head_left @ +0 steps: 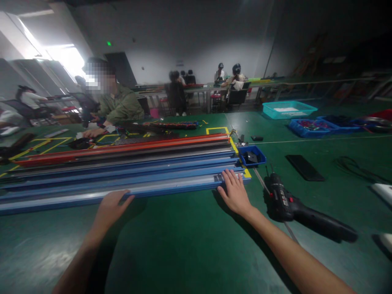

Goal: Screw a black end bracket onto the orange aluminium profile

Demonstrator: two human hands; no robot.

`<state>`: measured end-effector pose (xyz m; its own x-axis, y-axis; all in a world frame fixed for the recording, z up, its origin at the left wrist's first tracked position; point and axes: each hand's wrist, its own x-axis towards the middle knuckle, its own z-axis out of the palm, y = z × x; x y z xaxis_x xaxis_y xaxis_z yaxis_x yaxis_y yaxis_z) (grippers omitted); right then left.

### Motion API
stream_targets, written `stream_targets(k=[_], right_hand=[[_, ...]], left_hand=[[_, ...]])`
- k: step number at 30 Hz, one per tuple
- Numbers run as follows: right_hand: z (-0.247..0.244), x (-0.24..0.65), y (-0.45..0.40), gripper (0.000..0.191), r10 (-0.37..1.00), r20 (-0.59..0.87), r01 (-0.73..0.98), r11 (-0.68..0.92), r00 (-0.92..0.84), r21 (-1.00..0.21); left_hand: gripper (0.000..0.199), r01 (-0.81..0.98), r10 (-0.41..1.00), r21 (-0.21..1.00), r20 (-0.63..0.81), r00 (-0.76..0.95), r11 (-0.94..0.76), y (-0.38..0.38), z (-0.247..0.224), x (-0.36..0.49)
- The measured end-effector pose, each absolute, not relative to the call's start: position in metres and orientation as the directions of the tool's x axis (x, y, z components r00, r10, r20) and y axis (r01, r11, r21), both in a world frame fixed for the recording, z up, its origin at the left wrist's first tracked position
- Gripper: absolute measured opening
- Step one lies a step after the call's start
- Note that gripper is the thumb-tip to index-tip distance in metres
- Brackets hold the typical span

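Observation:
A long blue metal channel (171,187) lies nearest me on the green table, one of several side by side. At its near edge, my left hand (110,207) is closed on the channel's side wall, its thumb pointing right and most fingertips hidden. My right hand (236,192) rests on the channel's right end, fingers spread flat over the top and thumb apart at the near side. Dark small fittings (218,178) sit in the channel beside the right fingertips. Right of that hand, a black cordless drill (280,200) lies on its side.
Red channels (128,148) lie behind the blue ones. A small blue tray (259,160) holds black parts; a black phone (304,167) lies right of it. Further back stand a turquoise bin (289,112) and blue trays (310,130). Across the table sits a person (124,104).

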<state>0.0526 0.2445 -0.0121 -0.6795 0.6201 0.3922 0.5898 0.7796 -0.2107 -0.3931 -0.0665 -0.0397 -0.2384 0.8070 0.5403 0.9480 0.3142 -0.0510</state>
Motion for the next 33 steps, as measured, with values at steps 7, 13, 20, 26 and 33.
stream_targets(k=[7, 13, 20, 26, 33], right_hand=[[-0.003, 0.046, 0.237, 0.059, 0.657, 0.382, 0.626, 0.748, -0.65, -0.221], [0.026, 0.02, 0.263, 0.057, 0.592, 0.42, 0.611, 0.785, -0.688, -0.106], [0.078, -0.032, 0.37, 0.041, 0.608, 0.329, 0.658, 0.751, -0.722, 0.054], [0.084, -0.066, 0.453, 0.035, 0.701, 0.233, 0.728, 0.684, -0.674, 0.045], [0.076, -0.077, 0.494, 0.034, 0.724, 0.07, 0.727, 0.683, -0.686, 0.061]], left_hand=[[0.036, 0.964, 0.783, -0.075, 0.601, -0.162, 0.257, -0.062, -0.037, -0.391], [0.031, 0.962, 0.793, -0.226, 0.609, 0.017, 0.152, -0.048, -0.018, -0.415], [0.052, 0.946, 0.917, -0.257, 0.39, -0.084, 0.196, 0.048, 0.05, -0.474], [0.05, 0.932, 0.963, -0.262, 0.166, -0.213, 0.252, 0.137, 0.075, -0.517], [0.039, 0.913, 0.928, -0.164, 0.043, -0.371, 0.373, 0.174, 0.058, -0.551]])
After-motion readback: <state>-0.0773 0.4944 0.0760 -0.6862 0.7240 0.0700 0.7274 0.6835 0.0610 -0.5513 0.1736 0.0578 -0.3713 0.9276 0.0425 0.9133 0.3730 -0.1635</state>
